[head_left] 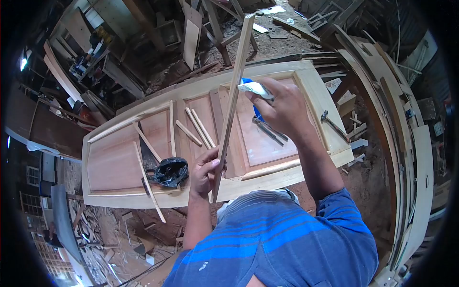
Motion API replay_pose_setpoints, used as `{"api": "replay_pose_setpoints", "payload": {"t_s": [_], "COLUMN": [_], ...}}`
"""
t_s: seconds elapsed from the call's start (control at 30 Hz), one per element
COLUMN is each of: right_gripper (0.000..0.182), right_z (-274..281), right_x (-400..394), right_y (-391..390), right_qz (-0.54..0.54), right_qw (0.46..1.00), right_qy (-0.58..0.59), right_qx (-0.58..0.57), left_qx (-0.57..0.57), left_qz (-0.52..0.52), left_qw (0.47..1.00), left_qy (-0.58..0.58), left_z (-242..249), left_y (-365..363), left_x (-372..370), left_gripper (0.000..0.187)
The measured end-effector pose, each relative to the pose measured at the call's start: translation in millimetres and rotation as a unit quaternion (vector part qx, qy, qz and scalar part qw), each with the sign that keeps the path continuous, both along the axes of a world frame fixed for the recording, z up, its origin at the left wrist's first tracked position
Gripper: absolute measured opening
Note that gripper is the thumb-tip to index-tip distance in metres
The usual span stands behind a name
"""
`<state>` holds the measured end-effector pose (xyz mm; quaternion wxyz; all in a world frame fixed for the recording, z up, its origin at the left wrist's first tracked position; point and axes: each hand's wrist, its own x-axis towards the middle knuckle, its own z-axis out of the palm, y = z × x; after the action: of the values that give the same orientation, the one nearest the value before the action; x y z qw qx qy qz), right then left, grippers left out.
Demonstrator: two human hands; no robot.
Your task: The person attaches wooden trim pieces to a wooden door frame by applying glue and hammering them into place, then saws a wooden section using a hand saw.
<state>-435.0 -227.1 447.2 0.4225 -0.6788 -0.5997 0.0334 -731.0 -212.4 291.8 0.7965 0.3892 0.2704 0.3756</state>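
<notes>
My left hand [204,172] is closed around the lower part of a long wooden moulding strip [234,91], which stands slanted up and away from me. A white-and-blue squeeze bottle [256,89] is gripped in my right hand [287,105], its blue end right at the strip's upper half. Below both hands lies a panelled wooden door [330,98]. On its panels rest several loose strips [191,133], a pair of metal pincers [269,131] and a crumpled black plastic bag [171,172] left of my left hand. A hammer [334,126] lies on the door's right end.
Long boards [406,143] lean in a stack along the right side. Wood scraps and shavings [138,229] litter the floor around the door. Behind it stand timber pieces and a wooden trestle [217,28]. A cluttered bench [95,62] is at the back left.
</notes>
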Motion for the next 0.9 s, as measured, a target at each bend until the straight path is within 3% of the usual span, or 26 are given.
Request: {"api": "replay_pose_setpoints", "payload": {"t_s": [0.23, 0.43, 0.9], "right_gripper": [0.023, 0.021, 0.021], "right_z": [-21.2, -42.0, -74.3], "right_x": [-25.7, -53.0, -85.5], "right_y": [-3.0, -11.5, -27.8], "right_qz": [0.043, 0.092, 0.176], "right_qw": [0.999, 0.996, 0.984], "right_qy": [-0.002, -0.015, -0.005], "right_qx": [-0.002, -0.015, -0.028], "left_qx": [-0.005, -0.003, -0.024], "left_qz": [0.037, 0.037, 0.128], "left_qw": [0.999, 0.991, 0.984], "left_qy": [-0.006, -0.13, -0.124], "left_z": [9.7, 11.8, 26.5], "left_y": [3.1, 10.8, 30.4], "left_x": [6.1, 7.4, 17.6], "left_gripper": [0.052, 0.048, 0.051]}}
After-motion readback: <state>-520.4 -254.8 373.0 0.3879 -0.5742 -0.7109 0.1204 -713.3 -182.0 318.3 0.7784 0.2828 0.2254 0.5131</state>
